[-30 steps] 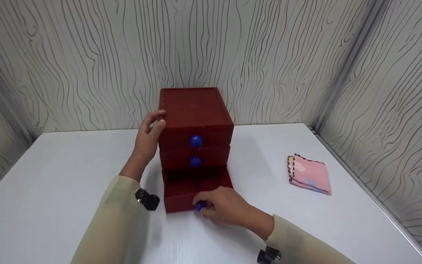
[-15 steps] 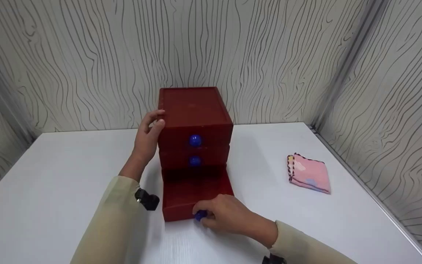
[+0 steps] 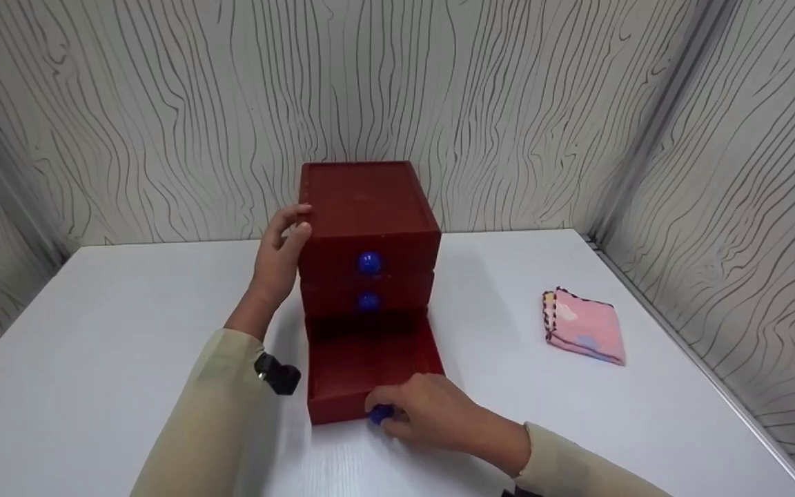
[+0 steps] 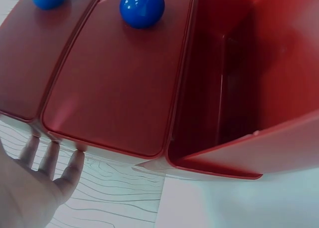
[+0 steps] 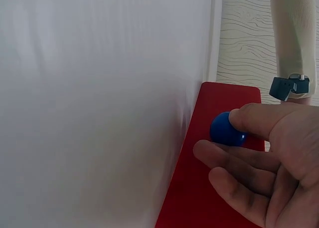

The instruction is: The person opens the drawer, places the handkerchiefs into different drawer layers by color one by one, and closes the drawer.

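Note:
A dark red chest of drawers [image 3: 370, 200] stands on the white table, its two upper drawers closed, each with a round blue knob [image 3: 369, 262]. The bottom drawer [image 3: 363, 362] is pulled far out, and its visible inside holds nothing. My right hand [image 3: 432, 414] pinches that drawer's blue knob [image 5: 224, 130] between thumb and fingers, as the right wrist view shows. My left hand [image 3: 279, 259] rests against the chest's upper left side, fingers extended; in the left wrist view its fingertips [image 4: 75, 160] touch the side wall.
A folded pink cloth [image 3: 584, 326] with a dark striped edge lies on the table [image 3: 128, 345] to the right of the chest. Wood-patterned panels [image 3: 232, 103] rise behind the table and along its right side.
The bottom drawer has slid farther out toward me, with my right hand moving along on its knob. My left hand has stayed against the chest.

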A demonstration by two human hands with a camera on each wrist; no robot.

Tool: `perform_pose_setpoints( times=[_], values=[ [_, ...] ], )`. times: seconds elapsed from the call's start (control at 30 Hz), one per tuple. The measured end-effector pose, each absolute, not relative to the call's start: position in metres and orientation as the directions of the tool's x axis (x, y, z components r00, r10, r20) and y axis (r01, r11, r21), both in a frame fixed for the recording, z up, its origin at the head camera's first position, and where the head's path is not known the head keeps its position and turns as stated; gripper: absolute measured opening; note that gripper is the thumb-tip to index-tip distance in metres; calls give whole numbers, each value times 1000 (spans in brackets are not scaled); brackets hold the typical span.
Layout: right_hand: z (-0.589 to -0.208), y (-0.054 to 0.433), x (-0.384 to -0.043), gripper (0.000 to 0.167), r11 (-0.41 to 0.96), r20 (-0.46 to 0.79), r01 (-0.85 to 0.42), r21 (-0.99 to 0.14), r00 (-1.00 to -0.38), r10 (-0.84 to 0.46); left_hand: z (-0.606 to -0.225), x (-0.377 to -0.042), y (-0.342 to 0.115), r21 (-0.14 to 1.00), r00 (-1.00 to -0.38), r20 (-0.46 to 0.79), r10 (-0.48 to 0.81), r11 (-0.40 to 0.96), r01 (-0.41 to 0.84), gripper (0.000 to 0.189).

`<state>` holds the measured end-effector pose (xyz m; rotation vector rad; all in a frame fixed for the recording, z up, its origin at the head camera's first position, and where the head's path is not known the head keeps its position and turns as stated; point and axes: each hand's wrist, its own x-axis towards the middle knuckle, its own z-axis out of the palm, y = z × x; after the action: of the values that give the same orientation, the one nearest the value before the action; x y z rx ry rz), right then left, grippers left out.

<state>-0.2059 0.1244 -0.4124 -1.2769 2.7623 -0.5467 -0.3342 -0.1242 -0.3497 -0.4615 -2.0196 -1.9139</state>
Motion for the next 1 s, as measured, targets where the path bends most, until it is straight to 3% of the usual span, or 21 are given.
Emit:
perform_pose_setpoints(
  times=[0.27, 0.53, 1.0],
  values=[
    [-408, 126, -200, 18, 571, 118, -755, -322, -630, -767, -350, -334, -124, 881, -884, 467, 16, 74, 466, 38],
    [-391, 132, -193, 16, 476, 176, -808, -348, -555, -813, -351, -333, -124, 885, -890, 456, 18, 93, 456, 39],
    [-364, 155, -198, 23, 547, 238, -779, -307, -619, -748, -352, -334, -124, 875, -880, 474, 20, 97, 473, 40]
  ],
)
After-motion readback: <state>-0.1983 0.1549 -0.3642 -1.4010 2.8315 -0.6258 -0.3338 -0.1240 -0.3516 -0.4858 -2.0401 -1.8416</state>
